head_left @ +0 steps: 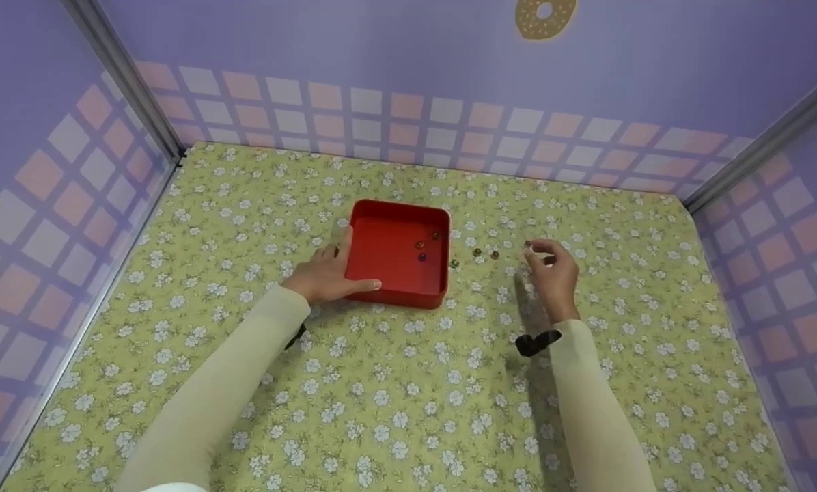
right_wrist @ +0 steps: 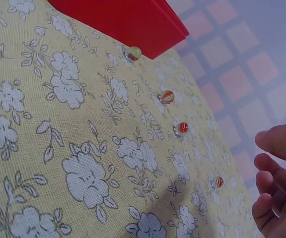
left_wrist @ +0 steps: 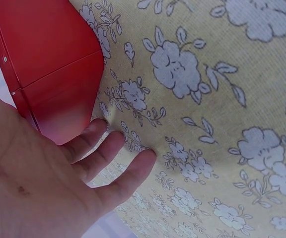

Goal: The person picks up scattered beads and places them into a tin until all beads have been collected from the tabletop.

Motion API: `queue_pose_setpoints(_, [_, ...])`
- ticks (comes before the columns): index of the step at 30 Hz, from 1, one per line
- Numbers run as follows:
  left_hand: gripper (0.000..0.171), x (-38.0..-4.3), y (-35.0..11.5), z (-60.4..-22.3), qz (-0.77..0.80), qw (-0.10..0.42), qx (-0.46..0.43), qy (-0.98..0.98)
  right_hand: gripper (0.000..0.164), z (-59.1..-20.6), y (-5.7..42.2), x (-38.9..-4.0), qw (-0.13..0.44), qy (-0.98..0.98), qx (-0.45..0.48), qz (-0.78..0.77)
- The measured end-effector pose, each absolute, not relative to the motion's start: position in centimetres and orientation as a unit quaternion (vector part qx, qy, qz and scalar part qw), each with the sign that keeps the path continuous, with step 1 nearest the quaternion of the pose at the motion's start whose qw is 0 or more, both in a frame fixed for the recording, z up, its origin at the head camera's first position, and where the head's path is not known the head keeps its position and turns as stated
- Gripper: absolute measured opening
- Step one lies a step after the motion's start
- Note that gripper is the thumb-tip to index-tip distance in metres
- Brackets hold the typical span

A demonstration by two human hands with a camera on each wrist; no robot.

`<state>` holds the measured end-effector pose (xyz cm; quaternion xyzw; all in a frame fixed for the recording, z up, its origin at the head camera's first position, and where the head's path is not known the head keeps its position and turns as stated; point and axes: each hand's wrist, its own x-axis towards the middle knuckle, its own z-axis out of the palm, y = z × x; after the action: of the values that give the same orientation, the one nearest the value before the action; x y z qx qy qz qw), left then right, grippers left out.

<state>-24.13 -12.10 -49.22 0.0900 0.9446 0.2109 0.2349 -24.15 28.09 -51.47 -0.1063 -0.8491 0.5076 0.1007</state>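
Head cam: L hand (head_left: 326, 277) spread wide, on box's near-L corner, thumb over near rim. Box (head_left: 398, 299) sits open side up on cloth (head_left: 395, 389), 3 marbles (head_left: 419, 244) inside. R hand (head_left: 554, 277) part-bent, thumb-finger gap narrow, near farthest of 4 marbles lined up R of box.

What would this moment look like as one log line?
left hand: touching red box | right hand: near outermost marble | inside box: three marbles | on flowered cloth: four marbles
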Motion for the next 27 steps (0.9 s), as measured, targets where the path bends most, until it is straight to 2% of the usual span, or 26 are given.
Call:
queue_pose_setpoints(10, [0.123,-24.2,-12.2,-49.4,0.215,0.238,0.079,0.944,0.032,-52.1,28.2,-24.3,0.090,-0.843,-0.129,0.514])
queue_pose_setpoints(18, [0.118,-24.2,-11.9,-49.4,0.208,0.219,0.093,0.949,0.030,-52.5,28.5,-24.4,0.088,-0.841,-0.143,0.514])
queue_pose_setpoints(27, [0.119,-24.1,-12.1,-49.5,0.213,0.228,0.084,0.946,0.033,-53.0,28.7,-24.5,0.091,-0.833,-0.129,0.531])
